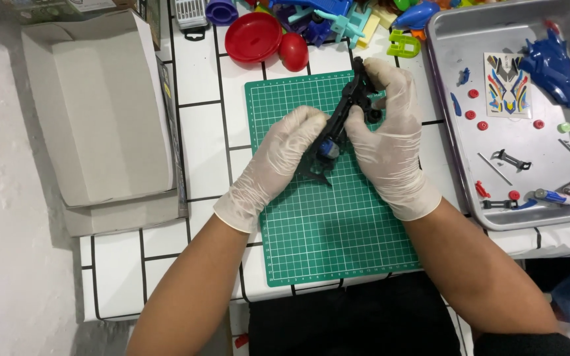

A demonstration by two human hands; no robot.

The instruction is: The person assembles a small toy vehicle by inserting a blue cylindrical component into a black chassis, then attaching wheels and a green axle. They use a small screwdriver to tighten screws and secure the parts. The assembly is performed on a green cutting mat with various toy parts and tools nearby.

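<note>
Both gloved hands, left hand (278,158), right hand (384,132), clamped on black chassis (344,112); green mat (324,231) below

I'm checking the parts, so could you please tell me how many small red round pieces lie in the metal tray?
5: in the metal tray, four around the sticker sheet, one near the front edge. Others may be hidden.

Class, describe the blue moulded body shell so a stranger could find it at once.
Start at the metal tray on the right of the tiled table, beside the green cutting mat. In its far right corner lies the blue body shell, next to a sticker sheet. It is by far the largest piece there, dark glossy blue among tiny red and black parts.
</note>
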